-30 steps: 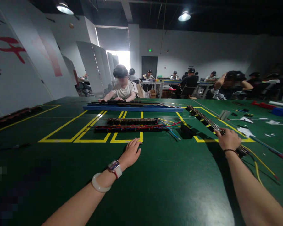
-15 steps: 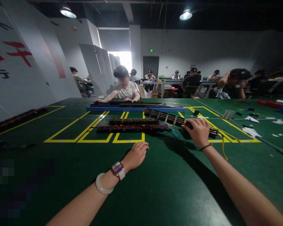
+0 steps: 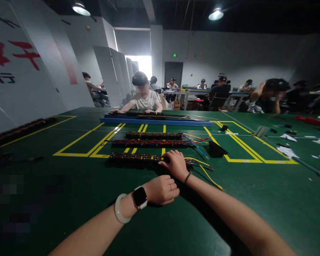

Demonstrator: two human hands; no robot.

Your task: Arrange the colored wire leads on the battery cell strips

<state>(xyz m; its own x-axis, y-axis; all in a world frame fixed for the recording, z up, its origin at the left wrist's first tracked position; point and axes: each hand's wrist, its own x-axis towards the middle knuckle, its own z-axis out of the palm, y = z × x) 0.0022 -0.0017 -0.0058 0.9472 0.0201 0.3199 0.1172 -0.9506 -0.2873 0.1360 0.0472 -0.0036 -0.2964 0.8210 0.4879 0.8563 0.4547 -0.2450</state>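
My right hand (image 3: 176,164) is closed around the right part of a long black wiring strip (image 3: 137,157), which has wires along its top and yellow leads (image 3: 206,170) at its right end. The strip lies roughly level across the front yellow tape line. Just nearer to me, my left hand (image 3: 162,190) is curled with the fingers folded in, and nothing shows in it. A watch and a pale bangle are on that wrist. Behind the held strip lie a strip with red and blue wires (image 3: 149,143) and another dark strip (image 3: 154,135).
A blue rail (image 3: 154,121) with dark strips on it lies at the far edge, where a co-worker (image 3: 145,97) has both hands. A small black piece (image 3: 217,148) sits to the right. White scraps (image 3: 288,151) and a blue cable (image 3: 313,169) lie further right.
My right hand has brought the black wiring strip left and toward me, from tilted over the right side to level in front. My left hand has moved slightly right and its fingers have curled in.
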